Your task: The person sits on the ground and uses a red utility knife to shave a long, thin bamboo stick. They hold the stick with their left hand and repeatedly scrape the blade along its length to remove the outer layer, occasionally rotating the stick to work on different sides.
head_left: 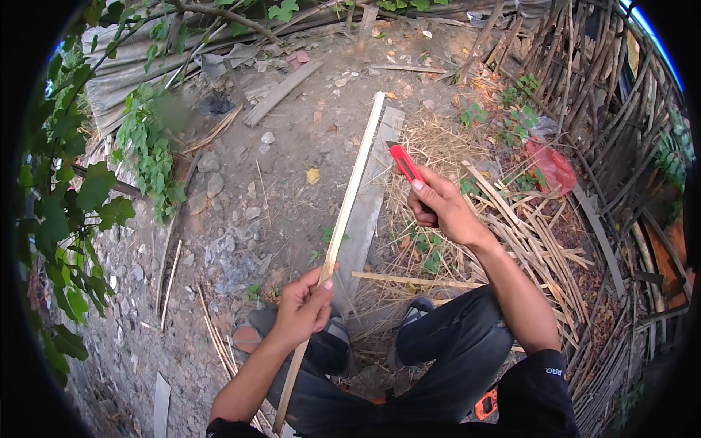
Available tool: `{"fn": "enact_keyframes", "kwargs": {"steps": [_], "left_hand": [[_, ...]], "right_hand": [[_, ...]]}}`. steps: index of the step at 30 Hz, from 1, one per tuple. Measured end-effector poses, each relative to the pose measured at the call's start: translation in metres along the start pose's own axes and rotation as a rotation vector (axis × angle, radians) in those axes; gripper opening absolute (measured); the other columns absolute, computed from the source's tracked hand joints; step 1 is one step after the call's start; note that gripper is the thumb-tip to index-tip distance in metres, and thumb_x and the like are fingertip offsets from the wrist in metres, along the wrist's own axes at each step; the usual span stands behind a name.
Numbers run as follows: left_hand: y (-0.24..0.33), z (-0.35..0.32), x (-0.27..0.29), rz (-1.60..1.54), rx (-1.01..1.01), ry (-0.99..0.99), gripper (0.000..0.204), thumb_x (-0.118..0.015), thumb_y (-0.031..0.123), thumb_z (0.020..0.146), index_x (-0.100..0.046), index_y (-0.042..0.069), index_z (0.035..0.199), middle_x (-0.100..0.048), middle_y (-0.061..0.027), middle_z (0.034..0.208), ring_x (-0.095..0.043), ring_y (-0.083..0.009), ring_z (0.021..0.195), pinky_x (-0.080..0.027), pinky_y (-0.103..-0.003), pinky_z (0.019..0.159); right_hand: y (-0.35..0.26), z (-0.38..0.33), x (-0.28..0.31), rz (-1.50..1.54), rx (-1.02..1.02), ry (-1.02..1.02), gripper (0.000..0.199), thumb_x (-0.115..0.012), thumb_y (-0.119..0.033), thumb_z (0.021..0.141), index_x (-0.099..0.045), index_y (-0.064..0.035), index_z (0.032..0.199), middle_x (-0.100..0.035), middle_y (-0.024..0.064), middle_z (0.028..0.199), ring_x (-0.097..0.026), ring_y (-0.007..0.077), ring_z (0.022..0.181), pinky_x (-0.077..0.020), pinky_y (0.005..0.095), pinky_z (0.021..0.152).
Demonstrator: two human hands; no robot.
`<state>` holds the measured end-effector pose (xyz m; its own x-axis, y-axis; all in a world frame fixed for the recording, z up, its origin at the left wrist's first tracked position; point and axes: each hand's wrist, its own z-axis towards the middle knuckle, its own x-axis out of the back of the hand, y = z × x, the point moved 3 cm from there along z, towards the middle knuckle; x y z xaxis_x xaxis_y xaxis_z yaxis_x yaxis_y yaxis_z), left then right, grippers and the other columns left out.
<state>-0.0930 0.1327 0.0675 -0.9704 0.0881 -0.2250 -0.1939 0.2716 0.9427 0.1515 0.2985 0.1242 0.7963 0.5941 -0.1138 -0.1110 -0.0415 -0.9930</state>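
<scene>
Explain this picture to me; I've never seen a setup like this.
No machine here: a camera worn on a person's head looks down, and its wide lens bends straight edges. Both bare hands belong to the wearer. The left hand holds a long wooden strip; the right hand holds a red cutter, its dark tip pointing away from the wearer. On the ground lie a grey board, a pile of thin strips and some red plastic.

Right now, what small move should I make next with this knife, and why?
Perhaps bring the knife over to the stick: your right hand holds the knife apart from it, while your left hand grips the stick.
</scene>
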Motion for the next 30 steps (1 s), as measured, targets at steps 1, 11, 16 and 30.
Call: {"fn": "enact_keyframes", "kwargs": {"steps": [1, 11, 16, 30], "left_hand": [[0.0, 0.0, 0.0, 0.005, 0.003, -0.001, 0.042, -0.048, 0.017, 0.107, -0.046, 0.003, 0.147, -0.042, 0.001, 0.07, -0.035, -0.0044, 0.041, -0.026, -0.023, 0.038], [0.001, 0.0, 0.002, -0.04, 0.01, -0.005, 0.042, -0.046, 0.016, 0.108, -0.044, 0.003, 0.148, -0.041, 0.0015, 0.069, -0.035, -0.0042, 0.04, -0.026, -0.022, 0.038], [-0.001, 0.0, 0.003, -0.066, 0.015, 0.002, 0.042, -0.045, 0.016, 0.108, -0.044, 0.003, 0.148, -0.042, 0.0009, 0.07, -0.035, -0.004, 0.04, -0.025, -0.022, 0.038], [0.001, 0.0, 0.003, -0.079, 0.025, -0.004, 0.043, -0.047, 0.018, 0.108, -0.044, 0.004, 0.149, -0.04, 0.0032, 0.07, -0.033, -0.0033, 0.042, -0.027, -0.022, 0.039]], "right_hand": [[-0.001, 0.0, -0.005, -0.065, -0.023, -0.016, 0.042, -0.046, -0.024, 0.108, -0.043, -0.0047, 0.145, -0.045, -0.0024, 0.079, -0.04, 0.006, 0.065, -0.037, 0.0224, 0.057], [0.011, 0.001, -0.026, -0.036, 0.014, -0.188, 0.065, -0.054, -0.009, 0.103, -0.021, -0.0067, 0.159, -0.062, 0.01, 0.116, -0.055, 0.0104, 0.077, -0.0449, 0.0235, 0.066], [0.001, -0.002, -0.03, 0.023, 0.041, -0.216, 0.063, -0.053, -0.009, 0.103, -0.022, -0.0047, 0.158, -0.059, 0.0164, 0.133, -0.064, 0.0145, 0.085, -0.0476, 0.0258, 0.067], [-0.003, -0.005, -0.027, 0.025, 0.115, -0.203, 0.055, -0.046, -0.009, 0.106, -0.026, -0.0026, 0.157, -0.061, 0.0199, 0.129, -0.061, 0.012, 0.072, -0.0445, 0.0232, 0.059]]}}
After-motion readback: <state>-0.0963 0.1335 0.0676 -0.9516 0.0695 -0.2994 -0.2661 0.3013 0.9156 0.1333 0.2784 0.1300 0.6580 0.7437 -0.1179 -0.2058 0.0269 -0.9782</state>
